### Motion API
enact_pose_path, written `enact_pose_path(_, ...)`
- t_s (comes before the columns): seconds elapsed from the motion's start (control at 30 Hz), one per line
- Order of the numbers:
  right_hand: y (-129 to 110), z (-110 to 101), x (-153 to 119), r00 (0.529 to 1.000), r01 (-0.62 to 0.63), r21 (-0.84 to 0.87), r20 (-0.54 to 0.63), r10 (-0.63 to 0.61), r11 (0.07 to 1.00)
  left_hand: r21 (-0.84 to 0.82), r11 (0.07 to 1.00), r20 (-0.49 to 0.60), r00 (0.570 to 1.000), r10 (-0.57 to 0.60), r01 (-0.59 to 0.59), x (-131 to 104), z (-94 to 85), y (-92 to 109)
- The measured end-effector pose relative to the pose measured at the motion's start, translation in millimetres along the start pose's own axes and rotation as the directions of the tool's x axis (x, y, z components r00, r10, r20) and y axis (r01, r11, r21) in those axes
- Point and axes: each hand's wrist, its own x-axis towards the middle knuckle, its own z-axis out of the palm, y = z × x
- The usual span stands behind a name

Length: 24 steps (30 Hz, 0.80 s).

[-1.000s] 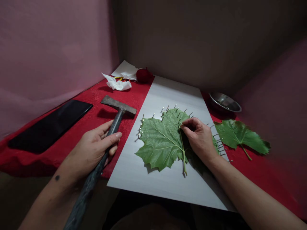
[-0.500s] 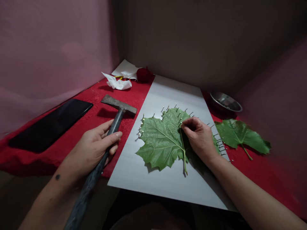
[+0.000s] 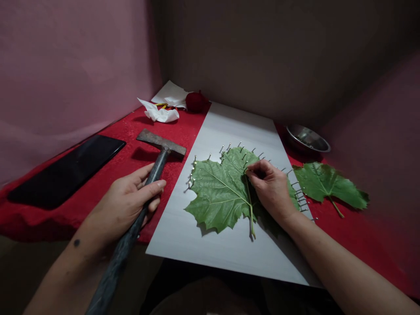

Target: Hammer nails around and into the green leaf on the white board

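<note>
My left hand [image 3: 129,203] is wrapped round the dark handle of a hammer [image 3: 159,159], its steel head raised over the red cloth. On a white board [image 3: 229,262] lies a large green leaf [image 3: 218,192] with its stem towards me. Several nails [image 3: 192,171] stand along the leaf's left, far and right edges, and a few rise from the leaf near its centre vein. My right hand [image 3: 271,186] rests over the leaf's right part, thumb and fingertips pinched on a small nail at the middle vein. The fingers mostly hide that nail.
A second leaf [image 3: 328,186] lies right of the board, below a metal bowl [image 3: 308,139] with small bits inside. A black tablet-like slab [image 3: 68,170] is on the red cloth [image 3: 131,120] at left. Crumpled white tissue [image 3: 160,114] and a dark red ball [image 3: 196,101] sit behind.
The whole view has shifted very slightly. Both hands keep their places, the left round the hammer and the right pinched at the leaf's vein.
</note>
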Motion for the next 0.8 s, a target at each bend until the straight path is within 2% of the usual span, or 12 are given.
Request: enact_pose_path(0.8,-1.6,1.2,1.2,1.000,-0.028,0.058,0.007,0.027,0.998,-0.020,0.999,0.022,0.999,-0.031,0.031,2.6,-0.4,-2.7)
